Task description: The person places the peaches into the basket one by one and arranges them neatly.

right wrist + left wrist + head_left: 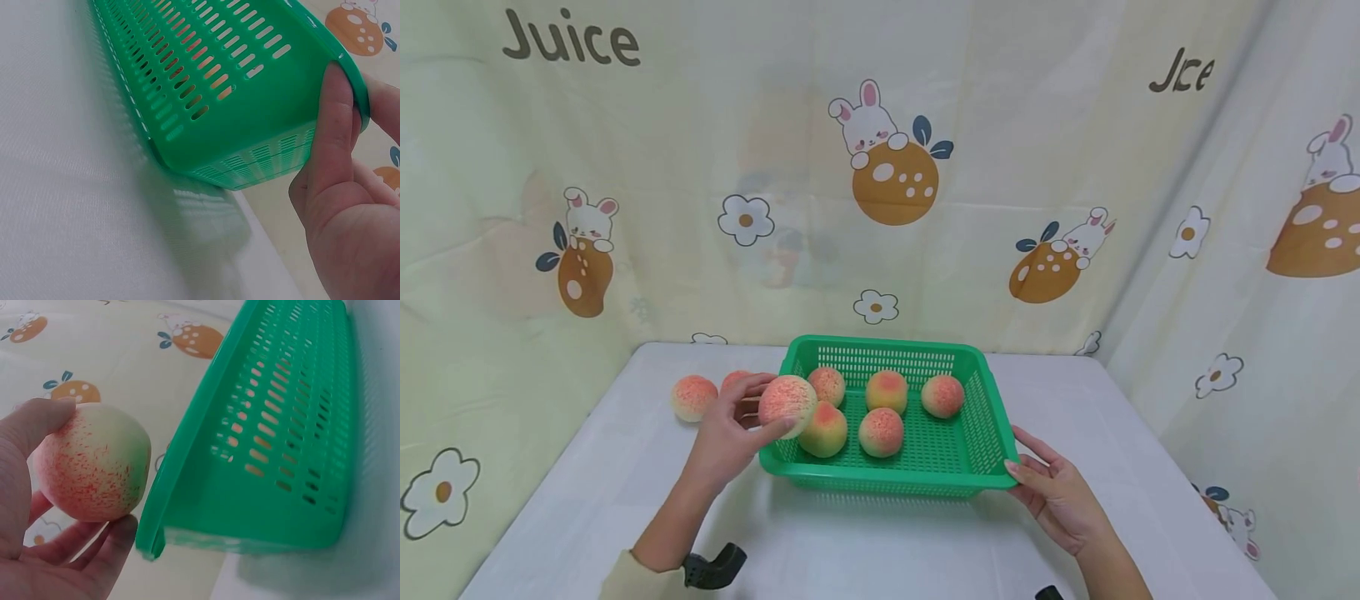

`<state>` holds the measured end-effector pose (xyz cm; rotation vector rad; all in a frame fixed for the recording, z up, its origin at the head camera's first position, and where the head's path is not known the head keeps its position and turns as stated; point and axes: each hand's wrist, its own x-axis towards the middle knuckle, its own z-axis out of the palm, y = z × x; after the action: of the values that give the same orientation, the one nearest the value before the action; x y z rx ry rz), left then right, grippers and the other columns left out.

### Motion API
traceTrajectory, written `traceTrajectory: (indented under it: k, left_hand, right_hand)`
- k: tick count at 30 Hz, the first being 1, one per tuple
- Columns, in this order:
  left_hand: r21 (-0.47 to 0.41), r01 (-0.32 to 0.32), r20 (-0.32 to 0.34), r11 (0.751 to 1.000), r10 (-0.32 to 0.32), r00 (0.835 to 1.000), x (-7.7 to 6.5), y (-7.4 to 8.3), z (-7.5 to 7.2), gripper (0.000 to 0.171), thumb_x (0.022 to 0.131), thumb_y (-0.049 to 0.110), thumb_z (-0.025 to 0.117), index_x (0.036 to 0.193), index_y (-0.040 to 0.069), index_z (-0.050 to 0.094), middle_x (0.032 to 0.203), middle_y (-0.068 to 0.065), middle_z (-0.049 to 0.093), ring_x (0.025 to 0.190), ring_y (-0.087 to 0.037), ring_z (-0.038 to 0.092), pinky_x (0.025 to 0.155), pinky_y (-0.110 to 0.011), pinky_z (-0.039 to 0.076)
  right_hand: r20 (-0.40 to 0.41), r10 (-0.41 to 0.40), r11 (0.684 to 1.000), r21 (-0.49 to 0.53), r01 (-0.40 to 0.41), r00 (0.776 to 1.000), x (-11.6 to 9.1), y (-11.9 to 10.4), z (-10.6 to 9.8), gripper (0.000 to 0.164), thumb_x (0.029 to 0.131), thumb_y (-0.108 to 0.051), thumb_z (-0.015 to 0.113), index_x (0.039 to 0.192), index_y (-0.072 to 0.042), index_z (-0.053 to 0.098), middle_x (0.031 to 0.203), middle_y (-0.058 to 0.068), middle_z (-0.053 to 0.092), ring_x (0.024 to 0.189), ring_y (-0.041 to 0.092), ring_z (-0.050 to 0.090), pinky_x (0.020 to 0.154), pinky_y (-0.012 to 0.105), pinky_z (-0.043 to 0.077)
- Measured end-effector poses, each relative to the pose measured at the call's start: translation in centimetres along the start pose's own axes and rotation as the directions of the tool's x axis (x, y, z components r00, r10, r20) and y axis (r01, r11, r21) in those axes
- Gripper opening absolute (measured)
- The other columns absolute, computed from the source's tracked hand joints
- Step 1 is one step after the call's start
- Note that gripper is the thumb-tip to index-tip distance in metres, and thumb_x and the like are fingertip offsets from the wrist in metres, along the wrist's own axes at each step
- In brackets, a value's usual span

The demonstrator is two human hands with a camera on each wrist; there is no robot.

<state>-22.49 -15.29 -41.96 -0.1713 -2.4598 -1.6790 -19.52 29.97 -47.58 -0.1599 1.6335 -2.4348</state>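
Note:
My left hand (733, 429) holds a peach (787, 406) between thumb and fingers, above the left rim of a green plastic basket (887, 481). In the left wrist view that peach (94, 464) shows red speckles and a greenish side, beside the basket's rim (181, 450). My right hand (1060, 492) pinches the basket's front right corner, thumb on the rim; the right wrist view shows the fingers (337, 119) around this corner. Inside the basket lie several peaches, among them a speckled peach (881, 432), a yellowish peach (887, 392) and a peach (942, 396) at the right.
On the white table (895, 550), left of the basket, lies a loose peach (692, 397). Another peach (737, 380) is partly hidden behind my left hand. A patterned curtain (700, 250) hangs behind the table and along its sides.

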Motion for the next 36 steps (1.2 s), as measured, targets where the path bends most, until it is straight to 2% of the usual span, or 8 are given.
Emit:
traceTrajectory:
  k: [9, 14, 20, 25, 32, 36]
  left_hand:
    - [-0.049, 0.022, 0.083, 0.999, -0.018, 0.996, 0.6, 0.8, 1.7, 0.067, 0.082, 0.035, 0.087, 0.141, 0.023, 0.057, 0.137, -0.009, 0.060, 0.116, -0.030, 0.064, 0.094, -0.038, 0.060]
    - [-0.037, 0.045, 0.121, 0.998, -0.040, 0.992, 1.2, 1.2, 2.6, 0.066, 0.082, 0.036, 0.087, 0.140, 0.024, 0.058, 0.138, -0.007, 0.061, 0.118, -0.029, 0.064, 0.092, -0.039, 0.061]
    - [-0.037, 0.043, 0.173, 0.998, -0.036, 0.984, 2.0, 1.5, 3.7, 0.067, 0.083, 0.032, 0.087, 0.142, 0.025, 0.057, 0.137, -0.005, 0.062, 0.117, -0.028, 0.063, 0.091, -0.038, 0.060]
    - [-0.069, 0.049, 0.198, 0.996, -0.035, 0.980, 2.3, 1.9, 4.7, 0.064, 0.083, 0.027, 0.087, 0.141, 0.025, 0.058, 0.134, -0.004, 0.062, 0.114, -0.026, 0.063, 0.090, -0.036, 0.060]
    - [-0.070, 0.018, 0.223, 0.997, -0.002, 0.975, 2.7, 2.4, 6.6, 0.053, 0.083, 0.024, 0.087, 0.130, 0.023, 0.060, 0.129, -0.004, 0.064, 0.110, -0.024, 0.065, 0.089, -0.038, 0.061]
    - [-0.074, 0.004, 0.256, 0.997, 0.015, 0.967, 2.9, 2.6, 7.7, 0.056, 0.083, 0.025, 0.087, 0.131, 0.022, 0.058, 0.130, -0.004, 0.061, 0.110, -0.024, 0.064, 0.091, -0.038, 0.061]
  right_hand:
    - [-0.016, 0.007, 1.000, -0.014, -0.007, 1.000, 0.0, 0.0, 0.1, 0.055, 0.100, 0.005, 0.057, 0.149, -0.019, 0.051, 0.109, 0.001, 0.074, 0.101, 0.012, 0.074, 0.091, 0.028, 0.060]
    - [-0.013, 0.003, 1.000, -0.014, -0.004, 1.000, 0.0, 0.0, 0.0, 0.054, 0.100, 0.006, 0.056, 0.149, -0.019, 0.051, 0.109, 0.001, 0.074, 0.100, 0.012, 0.074, 0.091, 0.028, 0.060]
    - [-0.015, 0.003, 1.000, -0.017, -0.003, 1.000, 0.0, 0.0, 0.0, 0.055, 0.101, 0.005, 0.056, 0.150, -0.018, 0.050, 0.110, 0.002, 0.074, 0.101, 0.012, 0.074, 0.091, 0.029, 0.060]
    - [-0.020, 0.011, 1.000, -0.024, -0.012, 1.000, 0.1, -0.1, 0.1, 0.055, 0.101, 0.004, 0.056, 0.152, -0.018, 0.048, 0.111, 0.002, 0.074, 0.101, 0.013, 0.074, 0.091, 0.029, 0.060]
    - [-0.031, 0.019, 1.000, -0.020, -0.020, 0.999, 0.1, -0.1, 0.1, 0.055, 0.101, 0.003, 0.057, 0.152, -0.018, 0.048, 0.110, 0.001, 0.074, 0.101, 0.013, 0.074, 0.091, 0.030, 0.060]
    - [-0.039, 0.019, 0.999, -0.027, -0.020, 0.999, 0.1, -0.1, 0.1, 0.056, 0.101, 0.003, 0.058, 0.152, -0.018, 0.048, 0.110, 0.001, 0.074, 0.101, 0.013, 0.074, 0.091, 0.030, 0.060]
